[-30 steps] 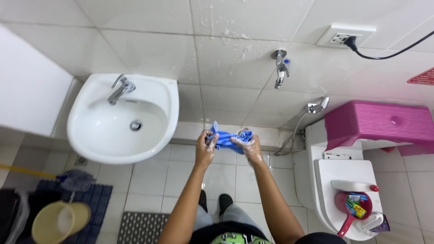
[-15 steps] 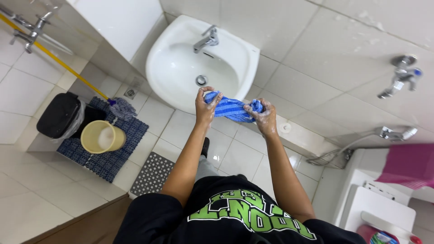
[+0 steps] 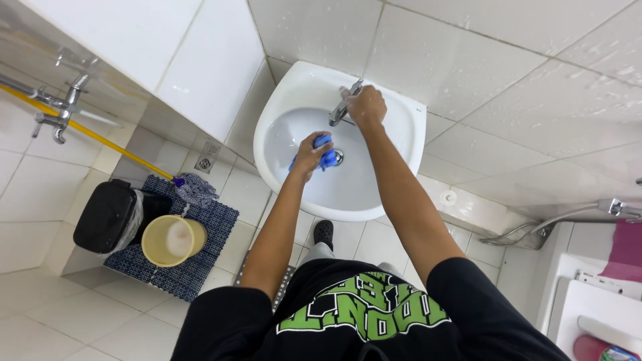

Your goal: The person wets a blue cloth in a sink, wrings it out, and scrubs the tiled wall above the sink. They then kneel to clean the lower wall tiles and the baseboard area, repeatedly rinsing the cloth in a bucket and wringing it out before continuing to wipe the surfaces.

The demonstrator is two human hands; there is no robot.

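Your left hand (image 3: 309, 152) is clenched around the crumpled blue cloth (image 3: 326, 156) over the white ceramic basin (image 3: 401, 160), near its drain. Your right hand (image 3: 364, 105) grips the chrome tap (image 3: 342, 107); no water shows running, so wetting the cloth looks barely begun.

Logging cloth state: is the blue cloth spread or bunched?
Bunched. The left hand grips the blue cloth as a wad over the sink drain; no flat span shows.

blue cloth (image 3: 326, 152) | bunched, gripped in a fist | over white basin's drain | faucet (image 3: 342, 107) | chrome, grasped at basin's rear
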